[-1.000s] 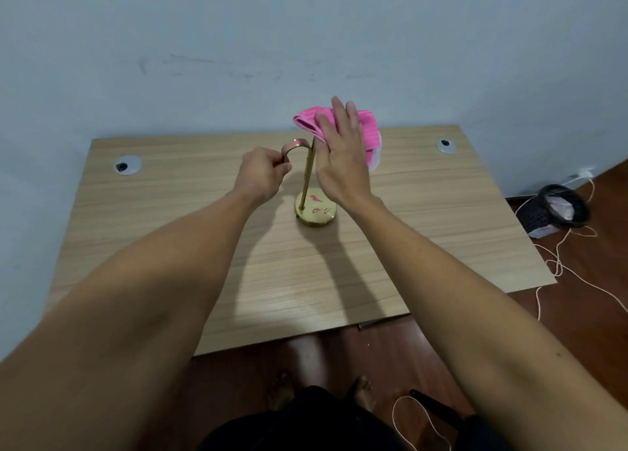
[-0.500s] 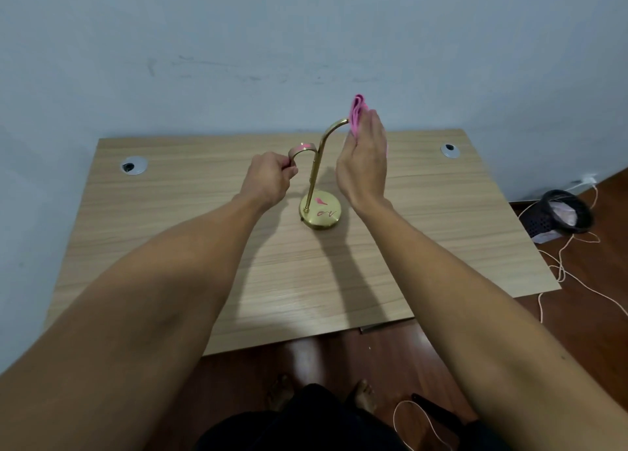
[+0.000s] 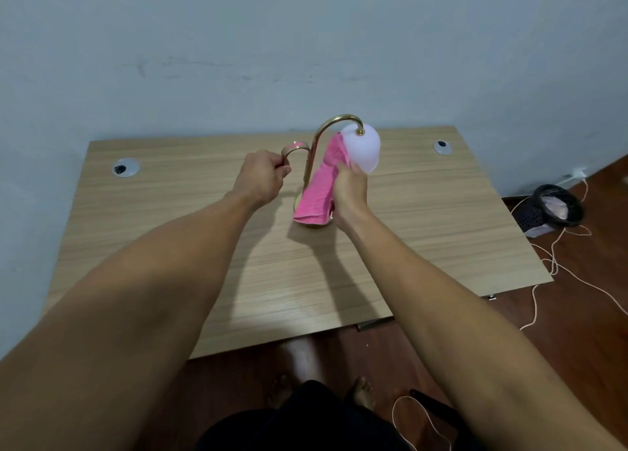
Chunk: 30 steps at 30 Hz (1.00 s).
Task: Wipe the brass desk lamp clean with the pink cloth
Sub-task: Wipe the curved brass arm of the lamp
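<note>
The light is soft and even, moderately bright, with a cool bluish cast on the wall (image 3: 306,42); it comes from above and behind the camera, since the arms throw blurred shadows forward across the desk (image 3: 136,212) toward the frame's centre; a darker shadow pools under the lamp (image 3: 334,122) base; a pale glare patch sits on the floor (image 3: 577,314) at lower centre; the white shade (image 3: 365,148) is nearly blown out; wide-angle distortion bows the desk edges and swells the forearms at the lower corners; detail is slightly soft throughout.
</note>
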Each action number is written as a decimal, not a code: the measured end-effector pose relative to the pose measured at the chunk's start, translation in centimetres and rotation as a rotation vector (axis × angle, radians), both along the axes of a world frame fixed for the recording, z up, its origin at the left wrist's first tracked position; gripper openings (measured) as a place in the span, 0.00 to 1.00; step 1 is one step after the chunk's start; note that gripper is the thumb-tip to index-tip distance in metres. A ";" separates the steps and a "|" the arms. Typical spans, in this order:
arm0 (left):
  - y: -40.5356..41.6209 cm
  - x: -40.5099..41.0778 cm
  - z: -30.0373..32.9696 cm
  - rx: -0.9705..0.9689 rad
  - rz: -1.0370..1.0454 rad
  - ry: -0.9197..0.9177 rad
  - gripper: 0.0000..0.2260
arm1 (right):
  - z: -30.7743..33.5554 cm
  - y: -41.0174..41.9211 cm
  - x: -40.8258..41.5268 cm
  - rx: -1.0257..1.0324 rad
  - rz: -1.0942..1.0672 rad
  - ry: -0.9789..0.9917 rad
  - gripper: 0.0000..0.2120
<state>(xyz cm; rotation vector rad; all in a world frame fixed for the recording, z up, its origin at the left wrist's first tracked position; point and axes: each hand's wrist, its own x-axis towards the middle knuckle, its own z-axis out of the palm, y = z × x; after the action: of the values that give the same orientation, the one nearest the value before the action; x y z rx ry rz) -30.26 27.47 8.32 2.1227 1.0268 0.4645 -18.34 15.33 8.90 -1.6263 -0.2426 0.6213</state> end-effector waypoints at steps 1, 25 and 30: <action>0.0 0.0 0.1 0.002 -0.003 0.001 0.09 | 1.9 0.0 -0.4 0.048 -0.049 0.196 0.13; 0.2 0.0 -0.2 0.046 -0.006 0.023 0.08 | 7.0 1.9 0.3 0.151 0.073 0.285 0.12; 0.1 -0.1 -0.2 0.064 -0.022 0.041 0.09 | 7.1 2.4 4.2 0.319 -0.249 0.726 0.19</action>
<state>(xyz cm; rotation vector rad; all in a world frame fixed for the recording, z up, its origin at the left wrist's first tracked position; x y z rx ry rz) -30.34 27.55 8.13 2.2063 1.0225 0.4504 -14.15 17.69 16.02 -1.0210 0.3728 0.8836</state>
